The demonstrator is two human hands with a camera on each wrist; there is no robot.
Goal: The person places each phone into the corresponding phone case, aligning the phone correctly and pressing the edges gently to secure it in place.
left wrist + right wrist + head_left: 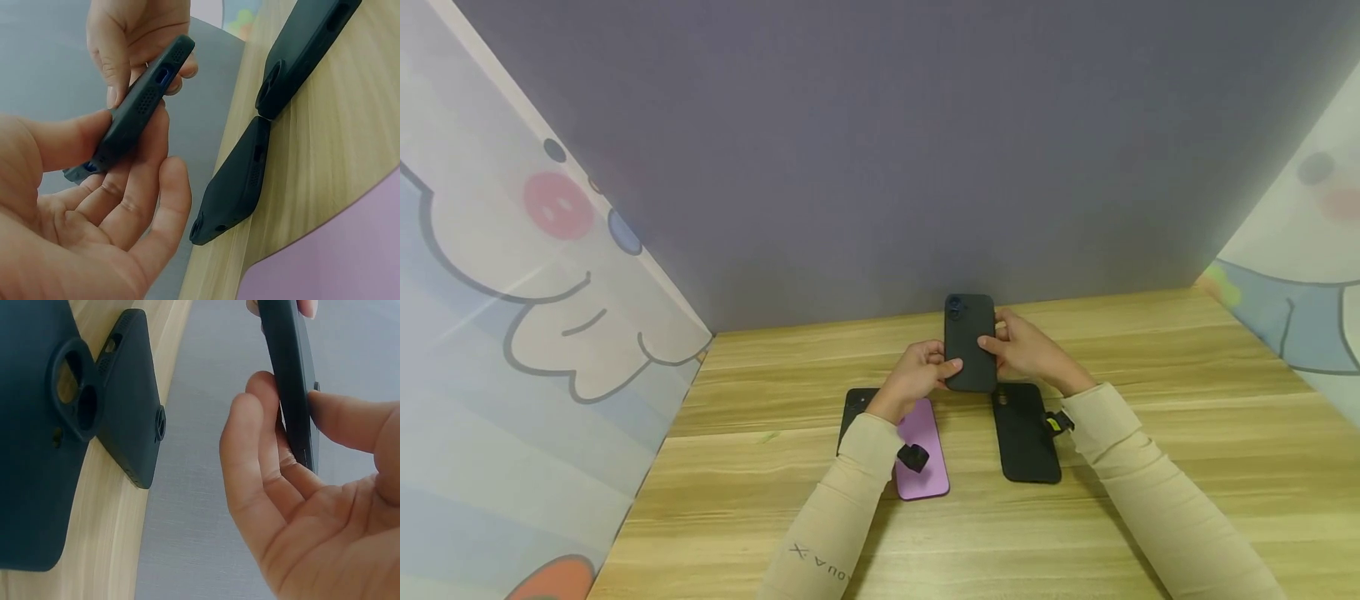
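Both hands hold a phone in a black case up over the table's far part, its back with blue-tinted camera lenses facing me. My left hand pinches its lower left edge, thumb on the back and fingers behind. My right hand grips the right edge the same way. In the left wrist view, blue shows through the port opening in the cased phone's bottom edge. Below the hands lie a black phone case and a second black case, the latter mostly hidden behind the held phone in the head view.
A purple phone lies on the wooden table, partly under my left forearm. Beside it is a black phone, also partly covered. A grey panel rises at the table's back edge, with cartoon-printed walls at the sides.
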